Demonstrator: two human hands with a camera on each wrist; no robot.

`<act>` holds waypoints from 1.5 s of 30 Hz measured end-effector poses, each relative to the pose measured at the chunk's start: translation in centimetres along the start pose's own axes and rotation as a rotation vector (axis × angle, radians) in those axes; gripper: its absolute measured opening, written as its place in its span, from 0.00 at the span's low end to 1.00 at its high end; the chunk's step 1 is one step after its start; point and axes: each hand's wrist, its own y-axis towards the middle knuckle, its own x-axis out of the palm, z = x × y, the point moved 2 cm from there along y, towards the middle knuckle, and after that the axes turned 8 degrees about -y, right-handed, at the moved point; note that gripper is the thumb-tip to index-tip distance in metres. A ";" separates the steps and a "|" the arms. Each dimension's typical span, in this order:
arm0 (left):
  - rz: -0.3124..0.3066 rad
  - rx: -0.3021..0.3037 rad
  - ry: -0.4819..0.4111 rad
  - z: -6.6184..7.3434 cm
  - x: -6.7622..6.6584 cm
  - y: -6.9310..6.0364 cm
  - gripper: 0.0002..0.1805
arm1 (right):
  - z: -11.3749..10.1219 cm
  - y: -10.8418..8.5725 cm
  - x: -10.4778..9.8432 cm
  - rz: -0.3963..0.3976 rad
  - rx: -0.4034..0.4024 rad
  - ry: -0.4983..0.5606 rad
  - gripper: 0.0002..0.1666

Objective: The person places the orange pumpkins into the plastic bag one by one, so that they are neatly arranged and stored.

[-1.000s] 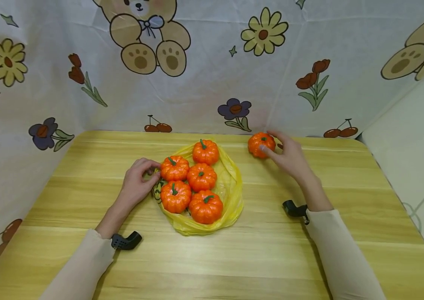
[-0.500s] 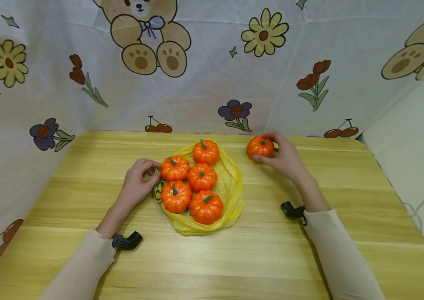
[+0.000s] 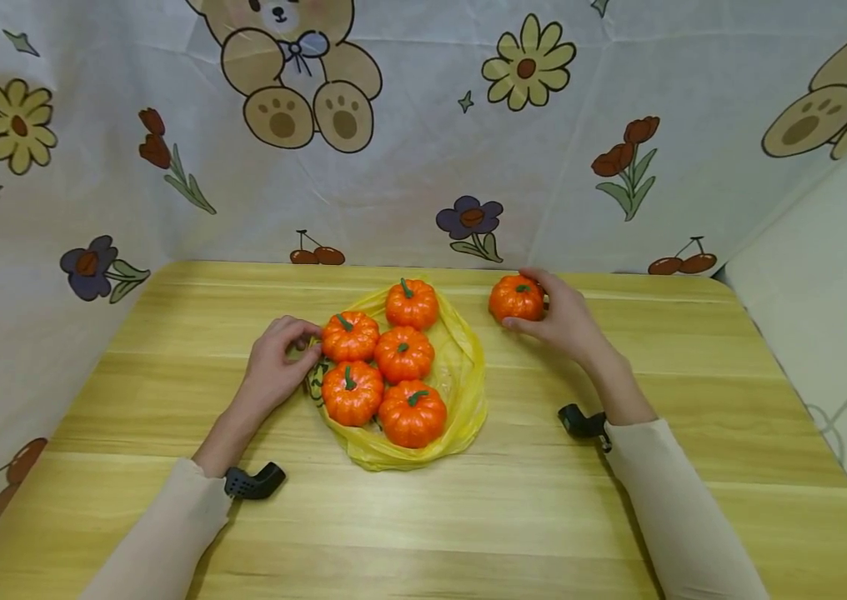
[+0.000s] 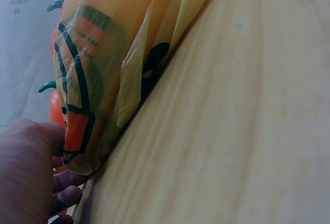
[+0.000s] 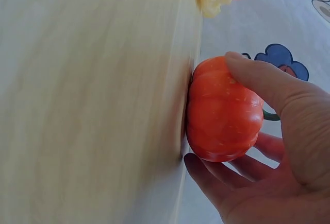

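In the head view my right hand (image 3: 560,321) grips a small orange toy pumpkin (image 3: 517,299) with a green stem, near the table's back edge. The right wrist view has the thumb on one side of this pumpkin (image 5: 224,110) and the fingers curled round the other; it sits at or just above the table top. A yellow plastic bag (image 3: 461,383) lies spread in the middle, with several more pumpkins (image 3: 403,354) on it. My left hand (image 3: 279,362) pinches the bag's left rim. Up close, thumb and fingers meet at the printed plastic (image 4: 98,80); some fingertips are hidden.
The wooden table (image 3: 423,533) ends at a cloth backdrop (image 3: 408,167) printed with bears and flowers. A pale panel (image 3: 829,292) stands along the right side. A black wrist camera (image 3: 254,482) sits at the left cuff, another black camera (image 3: 581,421) at the right.
My right hand has closed further round the lone pumpkin and shifted it slightly left and nearer. The left hand, the bag and the pumpkins on it stay in place.
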 end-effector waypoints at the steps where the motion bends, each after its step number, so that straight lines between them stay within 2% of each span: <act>1: 0.000 -0.001 0.000 0.0 0.0 0.0 0.09 | 0.0 0.0 0.0 -0.005 0.002 -0.002 0.51; 15: 0.001 -0.002 -0.002 0.0 0.1 0.0 0.08 | 0.1 0.0 0.2 -0.042 0.055 -0.046 0.54; 22: 0.001 0.005 -0.001 0.1 0.1 0.0 0.08 | 0.0 -0.1 0.2 -0.029 0.072 0.021 0.52; 28: 0.000 0.005 -0.002 0.0 0.2 0.0 0.08 | -0.5 -0.4 0.0 -0.015 0.056 0.056 0.51; 36: -0.005 0.005 0.005 0.0 0.1 0.0 0.08 | -1.5 -1.4 0.0 -0.059 0.059 0.122 0.50; 45: -0.006 -0.008 0.000 0.0 0.2 0.1 0.08 | -2.7 -2.2 -0.2 -0.062 0.050 0.166 0.49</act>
